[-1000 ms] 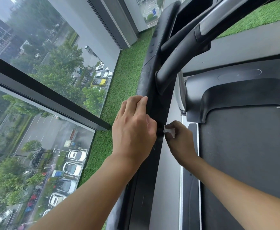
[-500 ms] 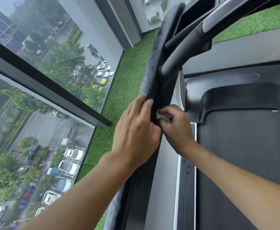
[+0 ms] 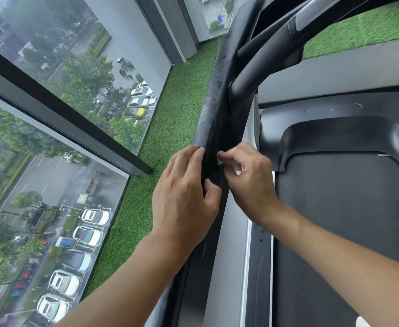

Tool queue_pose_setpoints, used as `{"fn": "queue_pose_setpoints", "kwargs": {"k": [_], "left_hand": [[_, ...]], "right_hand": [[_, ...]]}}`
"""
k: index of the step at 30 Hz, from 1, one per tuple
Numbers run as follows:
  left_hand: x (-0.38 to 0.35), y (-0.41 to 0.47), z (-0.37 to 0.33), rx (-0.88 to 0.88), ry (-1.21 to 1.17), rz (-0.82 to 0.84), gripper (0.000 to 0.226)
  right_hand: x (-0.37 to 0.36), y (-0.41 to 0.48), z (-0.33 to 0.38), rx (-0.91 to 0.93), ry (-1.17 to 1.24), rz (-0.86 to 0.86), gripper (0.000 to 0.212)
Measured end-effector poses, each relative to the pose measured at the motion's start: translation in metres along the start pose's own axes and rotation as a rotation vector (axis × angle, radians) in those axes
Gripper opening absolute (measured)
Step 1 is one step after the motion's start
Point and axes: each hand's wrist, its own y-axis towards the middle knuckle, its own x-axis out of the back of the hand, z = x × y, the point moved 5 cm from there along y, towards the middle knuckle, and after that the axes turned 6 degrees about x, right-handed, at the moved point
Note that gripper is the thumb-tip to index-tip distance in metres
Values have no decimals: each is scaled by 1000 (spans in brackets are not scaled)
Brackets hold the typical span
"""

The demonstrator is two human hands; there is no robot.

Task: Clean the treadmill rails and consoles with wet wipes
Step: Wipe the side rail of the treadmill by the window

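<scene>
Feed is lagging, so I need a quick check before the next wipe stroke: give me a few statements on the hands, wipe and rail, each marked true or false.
1. The left hand grips the black rail. True.
2. The right hand is empty. False: it pinches a white wipe against the rail's inner side.
3. Green turf lies between the rail and the window. True.
4. The two hands are far apart. False: they sit close together, on opposite sides of the rail.
</scene>
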Motion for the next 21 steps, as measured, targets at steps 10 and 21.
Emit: {"fn": "queue_pose_setpoints", "kwargs": {"k": [10, 21], "left_hand": [[0, 0, 0, 9, -6, -1, 53], [0, 0, -1, 2, 1, -1, 53]], "right_hand": [[-7, -18, -25, -141, 15, -2, 18], [-15, -39, -58, -342, -18, 29, 19]]}}
